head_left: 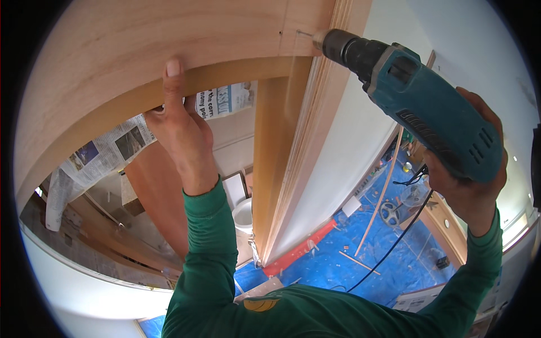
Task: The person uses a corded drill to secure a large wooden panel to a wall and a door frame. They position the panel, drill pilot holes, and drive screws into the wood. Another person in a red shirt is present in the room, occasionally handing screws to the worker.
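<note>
My right hand (470,186) grips a teal corded power drill (437,110) with a black chuck (341,46). From the chuck a thin screw or bit (305,34) reaches to the face of a pale wooden board (186,34); I cannot make out whether its tip is in the wood. Left of the tip is a small dark hole (280,32). My left hand (183,132) holds the board's lower edge, thumb upright against the front and fingers curled underneath, partly hidden. A brown wooden door-frame post (271,163) stands below the board.
Newspaper sheets (124,143) hang behind the board. Blue plastic sheeting (332,265) covers the floor far below, with wood strips (383,191) and scraps on it. The drill's black cord (389,250) trails down. A white wall (338,146) borders the post; a toilet (243,215) shows through the opening.
</note>
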`<state>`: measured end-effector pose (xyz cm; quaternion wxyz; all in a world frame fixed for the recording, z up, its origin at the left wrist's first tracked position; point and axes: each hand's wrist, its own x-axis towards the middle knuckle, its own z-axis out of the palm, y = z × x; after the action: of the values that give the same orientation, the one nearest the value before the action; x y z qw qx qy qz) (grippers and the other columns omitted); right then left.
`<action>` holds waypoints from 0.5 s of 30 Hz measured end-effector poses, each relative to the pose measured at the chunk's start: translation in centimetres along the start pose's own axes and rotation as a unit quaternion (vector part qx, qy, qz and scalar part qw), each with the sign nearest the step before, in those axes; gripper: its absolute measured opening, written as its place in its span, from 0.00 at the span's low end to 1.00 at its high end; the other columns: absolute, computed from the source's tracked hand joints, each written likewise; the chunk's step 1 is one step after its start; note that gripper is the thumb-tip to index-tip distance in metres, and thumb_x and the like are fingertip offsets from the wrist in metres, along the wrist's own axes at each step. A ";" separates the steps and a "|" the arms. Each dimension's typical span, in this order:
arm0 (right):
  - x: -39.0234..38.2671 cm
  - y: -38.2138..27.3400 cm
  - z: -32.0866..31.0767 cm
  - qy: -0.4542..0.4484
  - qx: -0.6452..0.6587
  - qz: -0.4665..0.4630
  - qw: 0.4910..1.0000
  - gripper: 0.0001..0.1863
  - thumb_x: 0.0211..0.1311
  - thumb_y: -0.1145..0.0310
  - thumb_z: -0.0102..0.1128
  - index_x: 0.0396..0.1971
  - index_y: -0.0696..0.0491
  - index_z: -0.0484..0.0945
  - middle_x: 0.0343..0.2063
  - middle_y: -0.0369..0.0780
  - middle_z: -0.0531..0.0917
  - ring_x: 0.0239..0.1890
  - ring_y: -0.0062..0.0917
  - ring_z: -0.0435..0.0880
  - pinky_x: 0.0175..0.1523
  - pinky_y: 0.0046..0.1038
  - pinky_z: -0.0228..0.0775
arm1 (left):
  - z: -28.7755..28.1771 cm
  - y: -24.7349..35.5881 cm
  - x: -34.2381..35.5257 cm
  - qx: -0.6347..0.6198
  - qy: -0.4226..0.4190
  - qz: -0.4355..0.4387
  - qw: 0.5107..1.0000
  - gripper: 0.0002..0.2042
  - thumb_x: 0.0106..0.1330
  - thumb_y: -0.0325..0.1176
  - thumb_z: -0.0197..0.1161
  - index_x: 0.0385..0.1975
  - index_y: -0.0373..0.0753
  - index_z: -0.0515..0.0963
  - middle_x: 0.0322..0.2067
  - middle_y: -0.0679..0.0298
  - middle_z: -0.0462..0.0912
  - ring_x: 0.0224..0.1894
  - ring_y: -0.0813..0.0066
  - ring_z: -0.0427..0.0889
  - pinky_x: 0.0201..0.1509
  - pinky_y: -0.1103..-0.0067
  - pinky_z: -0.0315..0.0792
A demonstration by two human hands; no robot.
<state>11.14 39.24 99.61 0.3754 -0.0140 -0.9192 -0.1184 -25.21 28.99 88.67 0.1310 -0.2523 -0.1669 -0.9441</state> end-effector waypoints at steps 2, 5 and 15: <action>0.2 0.1 -0.1 -0.004 -0.012 -0.015 1.000 0.46 0.50 0.76 0.76 0.71 0.56 0.65 0.64 0.50 0.76 0.59 0.43 0.85 0.61 0.39 0.83 | 0.0 0.0 -0.1 0.002 0.002 -0.002 1.000 0.29 0.67 0.34 0.75 0.64 0.33 0.70 0.59 0.54 0.78 0.61 0.65 0.80 0.61 0.66 0.78; 0.2 0.1 -0.1 -0.006 -0.021 -0.027 0.999 0.46 0.50 0.76 0.77 0.71 0.56 0.65 0.64 0.50 0.76 0.58 0.43 0.85 0.61 0.39 0.84 | -0.1 -0.3 0.1 0.000 0.001 0.003 1.000 0.28 0.67 0.35 0.75 0.63 0.34 0.71 0.59 0.55 0.78 0.61 0.65 0.80 0.59 0.67 0.77; 0.3 0.6 -0.1 -0.011 -0.026 -0.042 0.999 0.46 0.50 0.77 0.75 0.71 0.59 0.65 0.65 0.50 0.76 0.58 0.44 0.86 0.60 0.39 0.84 | 0.0 -0.4 0.0 0.006 0.006 0.004 1.000 0.30 0.65 0.37 0.77 0.63 0.33 0.71 0.58 0.55 0.79 0.62 0.64 0.79 0.62 0.61 0.75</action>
<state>11.13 39.77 100.01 0.3597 0.0142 -0.9196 -0.1577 -25.38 29.29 88.58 0.1371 -0.2465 -0.1710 -0.9440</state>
